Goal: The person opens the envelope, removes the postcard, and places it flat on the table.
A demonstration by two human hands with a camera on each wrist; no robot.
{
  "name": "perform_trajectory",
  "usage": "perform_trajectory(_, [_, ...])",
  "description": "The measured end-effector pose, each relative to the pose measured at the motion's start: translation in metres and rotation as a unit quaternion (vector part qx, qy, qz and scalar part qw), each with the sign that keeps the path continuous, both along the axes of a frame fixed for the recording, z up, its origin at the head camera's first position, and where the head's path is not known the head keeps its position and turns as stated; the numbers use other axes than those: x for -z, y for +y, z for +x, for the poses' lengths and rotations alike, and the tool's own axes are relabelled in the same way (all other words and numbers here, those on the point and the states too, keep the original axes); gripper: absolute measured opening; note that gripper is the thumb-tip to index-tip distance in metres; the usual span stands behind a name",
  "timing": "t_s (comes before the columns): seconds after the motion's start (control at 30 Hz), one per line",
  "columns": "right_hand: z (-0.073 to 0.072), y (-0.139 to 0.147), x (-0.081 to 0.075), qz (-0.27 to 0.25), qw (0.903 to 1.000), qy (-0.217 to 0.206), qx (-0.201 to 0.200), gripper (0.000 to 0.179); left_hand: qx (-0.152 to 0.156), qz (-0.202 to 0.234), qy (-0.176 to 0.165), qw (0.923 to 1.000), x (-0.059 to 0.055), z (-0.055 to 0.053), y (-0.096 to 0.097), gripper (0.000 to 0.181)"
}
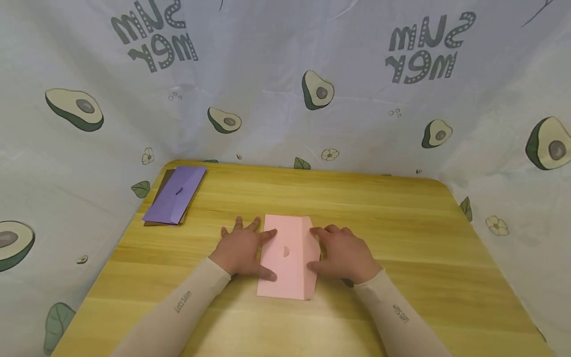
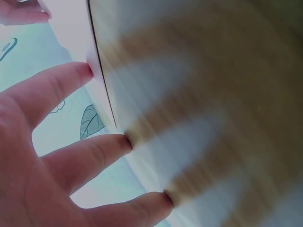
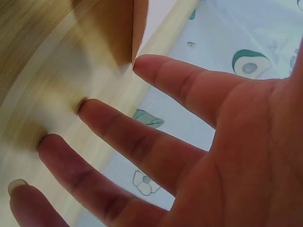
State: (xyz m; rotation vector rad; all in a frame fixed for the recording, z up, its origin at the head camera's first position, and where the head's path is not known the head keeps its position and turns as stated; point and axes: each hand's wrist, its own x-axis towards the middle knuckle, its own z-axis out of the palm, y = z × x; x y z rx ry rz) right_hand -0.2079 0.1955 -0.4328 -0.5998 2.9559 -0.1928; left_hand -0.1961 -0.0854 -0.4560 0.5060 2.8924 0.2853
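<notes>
A pink paper envelope [image 1: 287, 277] lies flat on the table in the head view, its flap [image 1: 311, 285] on the right side. Near its middle is a small half-round cut [image 1: 286, 251]. My left hand [image 1: 242, 250] spreads over the left edge, with thumb and index fingertip on the paper and the other fingers on the wood. At the flap side, my right hand [image 1: 345, 255] touches the flap with thumb and index fingertip. In the right wrist view, the flap [image 3: 139, 28] stands tilted up at the index fingertip, while the other fingers reach straight to the table.
At the table's back left corner, a purple envelope [image 1: 176, 196] lies on top of a brown one [image 1: 161, 186]. The wooden table [image 1: 401, 218] has rounded back corners. A pale curtain [image 1: 267, 59] printed with avocados hangs behind it and along both sides.
</notes>
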Motion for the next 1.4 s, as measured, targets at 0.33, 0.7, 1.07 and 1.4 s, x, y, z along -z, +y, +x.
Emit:
perform_trajectory(0.33, [-0.0017,-0.0014,0.0022,0.005,0.9999,0.015,0.001,0.081,-0.010,0.011,0.013,0.9998,0.0018,0.0014,-0.0012,0.115])
perform_trajectory(0.7, [-0.0012,0.0028,0.0051,-0.003,0.9997,0.018,0.014,0.069,-0.009,0.019,0.011,0.9997,0.0033,-0.0013,0.0025,0.115])
perform_trajectory(1.07, [-0.0013,-0.0006,0.0059,-0.006,0.9998,0.009,0.016,0.069,0.000,0.002,0.011,0.9999,0.0004,-0.0009,0.0011,0.114])
perform_trajectory(1.4, [0.0015,-0.0018,0.0057,0.004,0.9998,0.009,0.015,0.070,0.014,-0.014,0.003,0.9998,-0.0028,-0.0038,0.0010,0.105])
